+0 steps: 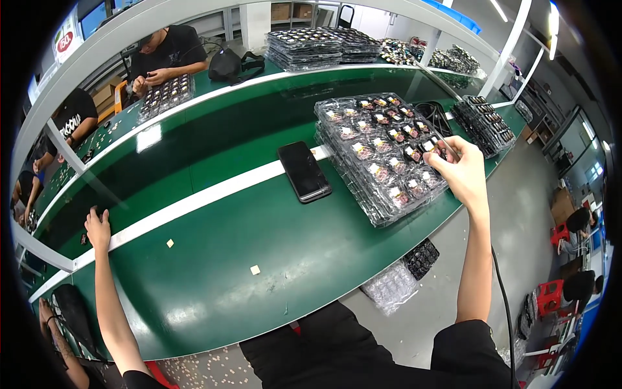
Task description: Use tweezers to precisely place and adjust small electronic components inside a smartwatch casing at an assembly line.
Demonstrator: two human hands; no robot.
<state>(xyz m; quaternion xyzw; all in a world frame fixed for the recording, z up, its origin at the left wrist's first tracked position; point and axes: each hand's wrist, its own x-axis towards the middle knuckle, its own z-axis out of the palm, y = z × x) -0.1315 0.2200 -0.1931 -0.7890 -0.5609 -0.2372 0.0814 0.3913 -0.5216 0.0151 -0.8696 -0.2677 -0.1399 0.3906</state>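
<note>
My right hand (pixel 463 172) is closed over the right edge of a stack of clear plastic trays (pixel 363 188), its fingers pinched round slim metal tweezers (pixel 444 138). Small black parts with coloured wires (pixel 396 135) fill the pockets of the top tray. Whether the fingertips also touch one of these parts, I cannot tell. Far to the left, my left hand (pixel 98 230) rests by the white strip (pixel 214 198), fingers apart and holding nothing I can see. A small black piece (pixel 83 239) lies beside it.
A black phone (pixel 304 171) lies left of the trays. Two pale squares (pixel 255 270) (pixel 170 243) dot the green bench (pixel 207 305). Another tray stack (pixel 483 126) stands at right. A co-worker (pixel 170 55) works across the bench; another person's arm (pixel 63 347) shows lower left.
</note>
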